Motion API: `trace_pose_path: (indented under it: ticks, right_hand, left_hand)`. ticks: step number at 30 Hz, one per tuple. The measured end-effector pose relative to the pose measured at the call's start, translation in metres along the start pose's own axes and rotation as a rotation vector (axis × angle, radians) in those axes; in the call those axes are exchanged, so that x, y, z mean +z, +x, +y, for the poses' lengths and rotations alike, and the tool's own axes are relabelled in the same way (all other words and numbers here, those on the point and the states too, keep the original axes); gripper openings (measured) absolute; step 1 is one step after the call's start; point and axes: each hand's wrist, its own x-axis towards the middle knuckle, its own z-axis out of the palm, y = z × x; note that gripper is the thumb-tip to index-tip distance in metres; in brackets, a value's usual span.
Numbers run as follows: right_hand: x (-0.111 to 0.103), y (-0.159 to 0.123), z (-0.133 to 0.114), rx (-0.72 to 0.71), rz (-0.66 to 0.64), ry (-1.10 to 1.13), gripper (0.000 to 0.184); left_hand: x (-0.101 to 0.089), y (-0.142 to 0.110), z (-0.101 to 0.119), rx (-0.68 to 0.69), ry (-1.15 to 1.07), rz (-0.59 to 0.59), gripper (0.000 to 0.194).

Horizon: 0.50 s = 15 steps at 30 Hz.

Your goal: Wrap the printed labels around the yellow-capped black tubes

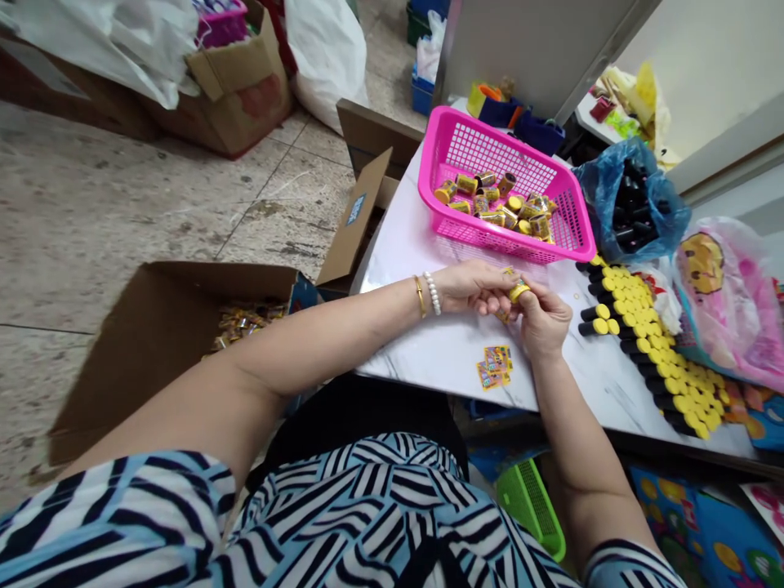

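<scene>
Over the white table (404, 359), my left hand (474, 286) and my right hand (544, 320) meet in front of me. Between their fingertips is a small yellow-capped tube (519, 290), pinched from both sides. A bit of colourful printed paper shows by the fingers, partly hidden. On the tabletop just below the hands lie several small printed labels (495, 367), overlapping. To the right stand tightly packed rows of black tubes with yellow caps (649, 327), a few set apart on the near side.
Behind my hands is a pink basket (432, 192) holding several labelled tubes (490, 204). A blue bag (637, 204) of black pieces and a pink printed bag (728, 294) stand at right. On the floor at left, an open carton (122, 359) contains more small items.
</scene>
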Motion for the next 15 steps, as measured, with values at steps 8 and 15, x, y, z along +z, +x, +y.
trace_pose_path:
  ticks: [8,15]
  right_hand:
    - [-0.001,0.003,0.002,-0.184,0.040,-0.144,0.011]
    - [-0.004,0.004,-0.008,-0.196,-0.108,-0.291,0.029]
  left_hand:
    - [-0.003,0.003,-0.004,-0.033,0.025,0.060,0.046]
    - [0.005,0.000,0.004,-0.156,0.063,0.245,0.052]
